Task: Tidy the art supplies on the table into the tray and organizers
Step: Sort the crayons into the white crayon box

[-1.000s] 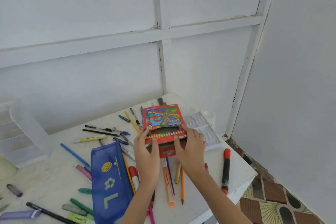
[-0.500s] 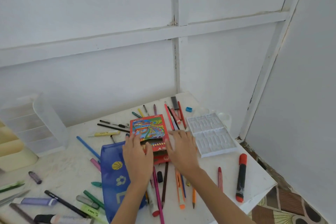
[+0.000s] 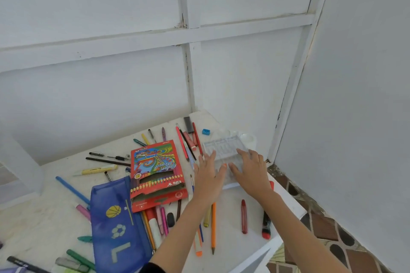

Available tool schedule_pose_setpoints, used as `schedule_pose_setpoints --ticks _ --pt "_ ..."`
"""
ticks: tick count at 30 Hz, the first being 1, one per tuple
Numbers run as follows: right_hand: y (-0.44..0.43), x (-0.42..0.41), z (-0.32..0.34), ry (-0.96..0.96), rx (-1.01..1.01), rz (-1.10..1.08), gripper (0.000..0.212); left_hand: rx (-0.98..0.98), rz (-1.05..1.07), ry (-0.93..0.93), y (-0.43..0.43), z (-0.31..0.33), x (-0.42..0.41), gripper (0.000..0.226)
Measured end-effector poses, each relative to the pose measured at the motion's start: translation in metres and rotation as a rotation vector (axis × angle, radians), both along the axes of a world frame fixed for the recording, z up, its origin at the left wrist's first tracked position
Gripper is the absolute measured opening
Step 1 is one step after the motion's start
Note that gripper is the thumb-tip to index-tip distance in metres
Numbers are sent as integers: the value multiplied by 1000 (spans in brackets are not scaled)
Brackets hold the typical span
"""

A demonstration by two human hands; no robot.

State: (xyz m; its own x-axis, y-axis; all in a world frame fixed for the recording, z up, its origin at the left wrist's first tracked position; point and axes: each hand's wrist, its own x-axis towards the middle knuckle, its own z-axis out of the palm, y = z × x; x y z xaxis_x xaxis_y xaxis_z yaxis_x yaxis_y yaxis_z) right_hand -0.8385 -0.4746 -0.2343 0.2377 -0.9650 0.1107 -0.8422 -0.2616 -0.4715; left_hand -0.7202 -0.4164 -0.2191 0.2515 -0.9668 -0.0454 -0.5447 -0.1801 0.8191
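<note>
A clear plastic tray [image 3: 224, 146] with small compartments lies at the table's far right corner. My left hand [image 3: 207, 176] reaches to its left edge with fingers straight. My right hand [image 3: 249, 169] lies over its right side, fingers spread on it. The red colour pencil box [image 3: 156, 172] lies flat left of my hands, with no hand on it. A blue pencil pouch [image 3: 115, 224] lies at the front left. Pens, pencils and markers are scattered over the white table [image 3: 40, 213].
A red crayon [image 3: 244, 216] and a red-and-black marker [image 3: 266, 221] lie near the table's right edge. A blue sharpener [image 3: 205, 132] sits at the back. A clear drawer organizer [image 3: 20, 168] stands at the far left. White walls close off the back and right.
Both hands have let go of the colour pencil box and moved right onto the clear tray. The box now lies flat on the table.
</note>
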Motion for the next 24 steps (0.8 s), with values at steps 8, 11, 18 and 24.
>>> schedule_pose_setpoints --ticks 8,11,18,24 --pt "35 28 22 -439 -53 33 50 -290 118 255 35 17 22 55" --pt "60 47 32 -448 -25 113 54 -351 176 255 60 24 42 53" --pt "143 97 35 -364 42 488 91 -353 364 265 155 35 106 54" --pt "222 140 15 -406 6 642 90 -246 372 263 266 32 154 79"
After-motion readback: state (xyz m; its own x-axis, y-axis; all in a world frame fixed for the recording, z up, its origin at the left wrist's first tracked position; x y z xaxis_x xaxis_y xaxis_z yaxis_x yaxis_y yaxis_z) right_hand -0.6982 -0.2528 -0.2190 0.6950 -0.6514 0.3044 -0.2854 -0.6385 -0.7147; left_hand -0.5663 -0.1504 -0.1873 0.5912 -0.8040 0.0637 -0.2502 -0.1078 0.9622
